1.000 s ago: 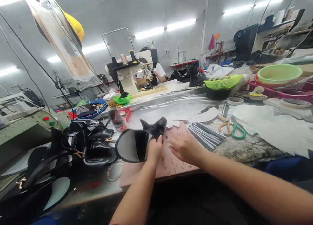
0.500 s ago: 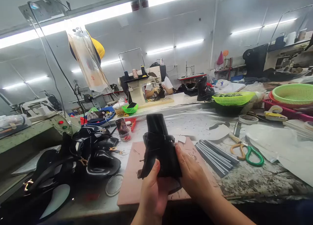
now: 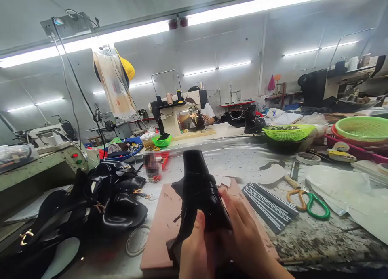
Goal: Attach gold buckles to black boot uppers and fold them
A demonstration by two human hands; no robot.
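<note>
Boot upper (image 3: 200, 190) now upright, strips (image 3: 268, 204) alongside

This is a shoe-making workshop on a factory floor. Long tube lights (image 3: 212, 12) run overhead above a stained worktable (image 3: 303, 238). A black boot (image 3: 200, 190) sits over a pink cutting mat (image 3: 160, 230) near the middle, with a heap of black leather pieces (image 3: 118, 194) to the left. Scissors (image 3: 312, 200), black strips (image 3: 266, 200) and a green basket (image 3: 287, 131) lie to the right. Far back, a person (image 3: 207, 111) works at a sewing machine (image 3: 174, 113).
</note>
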